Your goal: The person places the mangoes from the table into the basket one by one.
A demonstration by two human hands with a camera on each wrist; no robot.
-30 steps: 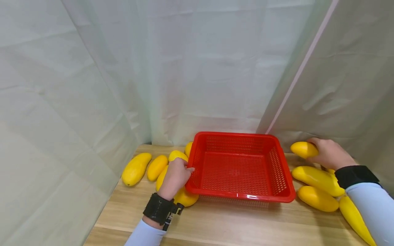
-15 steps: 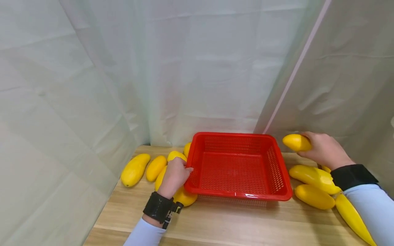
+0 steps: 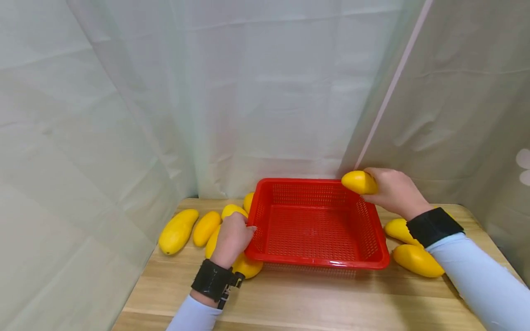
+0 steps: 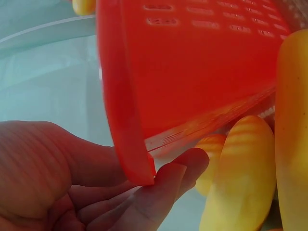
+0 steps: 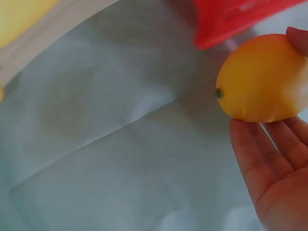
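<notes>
Wooden table (image 3: 314,299) under white drapes, red basket (image 3: 316,264) at centre, nothing inside it. Loose mangoes (image 3: 178,230) crowded on the left, two more (image 3: 416,259) on the right near the edge. Left hand (image 3: 232,239) curled round the basket's left rim, fingers (image 4: 163,192) hooked under the lip. Right hand (image 3: 393,191) wrapped round one mango (image 3: 359,182), held above the basket's far right corner, over the rim rather than over the floor.

Likely trouble: released here, liable to strike the rim and bounce out toward the drape. Smooth, rounded skin, prone to slipping from a light hold. Rim pulled too hard, basket apt to shove the mangoes pressed against its left wall (image 4: 240,173) and set them rolling.
</notes>
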